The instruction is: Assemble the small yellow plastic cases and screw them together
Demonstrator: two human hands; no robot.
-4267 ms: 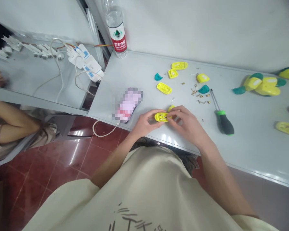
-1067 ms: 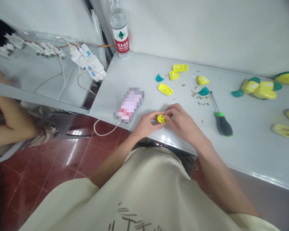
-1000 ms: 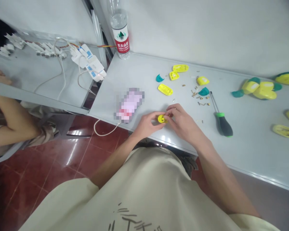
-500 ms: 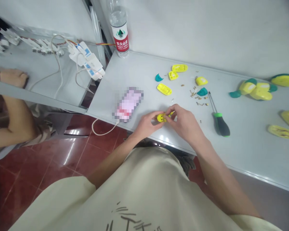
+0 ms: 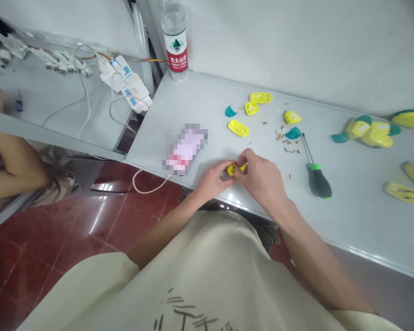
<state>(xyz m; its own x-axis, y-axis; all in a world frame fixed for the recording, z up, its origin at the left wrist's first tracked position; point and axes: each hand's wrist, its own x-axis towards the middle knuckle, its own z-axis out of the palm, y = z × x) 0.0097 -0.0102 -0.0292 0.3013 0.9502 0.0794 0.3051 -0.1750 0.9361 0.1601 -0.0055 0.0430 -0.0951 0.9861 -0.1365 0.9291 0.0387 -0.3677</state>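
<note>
I'm watching from the head camera, and the change is small but clear: my right hand (image 5: 260, 177) has rolled forward over the yellow plastic piece (image 5: 232, 170), which showed as an open disc between my fingers a moment ago. Now only its yellow edges show around the fingertips, so I can't see its metal-flecked face any more. It sits just above the near bench edge, off the surface and held between both hands. My left hand (image 5: 212, 177) pinches it from the 9 o'clock side, with the fingers curled, while the right presses in from 3 o'clock. The two hands touch, but I can't tell exactly what the right fingertips are gripping.

Around them, a green-handled screwdriver (image 5: 318, 181) lies untouched at 3 o'clock, and brass screws (image 5: 279, 135) are scattered at 2 o'clock. Yellow plastic shells (image 5: 238, 128) and a teal crescent (image 5: 231, 111) lie at 12 o'clock, and a pixelated phone (image 5: 185, 149) sits on its cable at 10 o'clock. A water bottle (image 5: 174, 41) stands at 11 o'clock, and a co-worker's forearm (image 5: 15, 168) rests far off at 9 o'clock
</note>
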